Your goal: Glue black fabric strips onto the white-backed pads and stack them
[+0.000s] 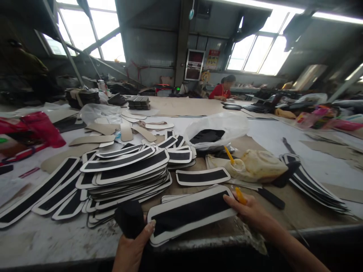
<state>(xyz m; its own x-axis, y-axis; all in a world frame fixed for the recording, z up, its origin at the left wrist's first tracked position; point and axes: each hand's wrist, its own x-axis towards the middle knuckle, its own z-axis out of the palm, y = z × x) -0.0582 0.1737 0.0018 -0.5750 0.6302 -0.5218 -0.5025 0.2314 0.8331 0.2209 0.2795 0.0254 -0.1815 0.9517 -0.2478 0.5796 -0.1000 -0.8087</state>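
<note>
A curved panel point(193, 213), black in the middle with a pale border, lies tilted at the table's front edge. My left hand point(134, 241) pinches its left end, and a black strip point(129, 219) rises beside the thumb of that hand. At the panel's right end my right hand point(249, 211) grips the edge, with a yellow-orange tool point(240, 196) between its fingers. Just behind lies a smaller bordered piece point(203, 176). A tall pile of similar panels point(130, 177) stands to the left.
A stained yellowish container point(261, 164) with a yellow handle stands behind my right hand. More panels point(314, 185) fan out at the right. A clear plastic bag point(218, 126) holds black pieces. Pink bags point(42, 130) lie left. A person in red point(219, 91) sits across the table.
</note>
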